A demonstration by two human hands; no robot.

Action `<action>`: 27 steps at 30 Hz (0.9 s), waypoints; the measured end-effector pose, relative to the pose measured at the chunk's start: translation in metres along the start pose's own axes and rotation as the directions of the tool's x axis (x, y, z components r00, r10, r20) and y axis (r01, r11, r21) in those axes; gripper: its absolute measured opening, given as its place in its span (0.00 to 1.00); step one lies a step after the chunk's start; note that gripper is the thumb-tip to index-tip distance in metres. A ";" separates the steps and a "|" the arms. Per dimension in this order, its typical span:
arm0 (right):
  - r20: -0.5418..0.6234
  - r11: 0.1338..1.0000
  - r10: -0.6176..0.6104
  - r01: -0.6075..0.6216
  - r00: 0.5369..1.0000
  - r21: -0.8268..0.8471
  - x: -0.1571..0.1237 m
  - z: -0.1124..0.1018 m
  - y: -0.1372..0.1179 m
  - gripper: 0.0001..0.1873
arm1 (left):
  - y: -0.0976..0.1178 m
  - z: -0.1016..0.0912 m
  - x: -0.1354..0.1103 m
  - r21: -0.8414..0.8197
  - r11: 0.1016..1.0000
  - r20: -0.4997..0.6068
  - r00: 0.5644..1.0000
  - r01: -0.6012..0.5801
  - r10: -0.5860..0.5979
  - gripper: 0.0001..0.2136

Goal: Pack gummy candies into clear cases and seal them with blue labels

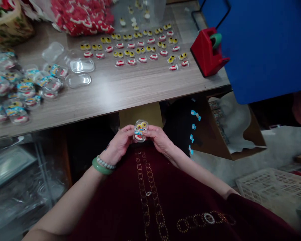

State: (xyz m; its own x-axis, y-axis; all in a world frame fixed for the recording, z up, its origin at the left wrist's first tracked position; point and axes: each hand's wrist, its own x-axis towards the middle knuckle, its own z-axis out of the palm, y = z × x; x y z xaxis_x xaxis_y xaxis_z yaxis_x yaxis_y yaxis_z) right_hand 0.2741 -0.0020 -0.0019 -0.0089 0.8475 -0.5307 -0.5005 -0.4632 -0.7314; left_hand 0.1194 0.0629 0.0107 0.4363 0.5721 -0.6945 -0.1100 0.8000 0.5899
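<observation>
Both my hands meet below the table's front edge, over my dark red lap. My left hand (119, 142) and my right hand (159, 138) pinch a small clear plastic case (140, 130) between them; it holds yellow eye pieces and a red-and-white mouth piece. Fingers of both hands are closed on the case's sides. A green bangle and a bead bracelet circle my left wrist. On the wooden table (130, 88) above lie rows of loose yellow eyes and red mouths (140, 50).
Several filled clear cases (17, 92) pile at the table's left, with empty clear shells (80, 72) beside them. A red heap of mouth pieces (82, 15) sits at the back. A red tape dispenser (207, 52) stands at the right edge. A white basket (273, 189) lies on the floor.
</observation>
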 end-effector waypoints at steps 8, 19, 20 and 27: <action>-0.033 1.000 -0.018 0.018 0.999 0.005 -0.003 0.002 -0.002 0.13 | 0.003 0.003 -0.001 0.007 0.989 0.024 0.989 0.149 -0.149 0.15; -0.154 0.989 -0.072 0.051 0.985 -0.139 0.003 0.002 0.001 0.14 | 0.005 0.004 0.000 0.109 0.994 0.026 1.000 0.005 -0.008 0.16; -0.159 0.983 -0.073 0.044 0.985 -0.180 0.003 0.002 0.002 0.13 | 0.006 0.002 -0.001 0.178 0.984 0.034 0.999 -0.015 0.009 0.16; -0.113 0.951 -0.019 -0.016 0.993 -0.307 0.012 0.002 0.007 0.10 | 0.011 0.000 -0.007 0.416 0.908 0.073 0.993 0.051 -0.089 0.17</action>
State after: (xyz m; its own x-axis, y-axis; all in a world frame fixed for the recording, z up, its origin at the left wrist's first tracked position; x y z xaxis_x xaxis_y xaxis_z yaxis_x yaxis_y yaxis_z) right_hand 0.2691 0.0048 -0.0128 0.0987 0.8216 -0.5614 -0.2098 -0.5343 -0.8188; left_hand 0.1149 0.0681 0.0219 0.5082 0.4842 -0.7123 0.2938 0.6799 0.6718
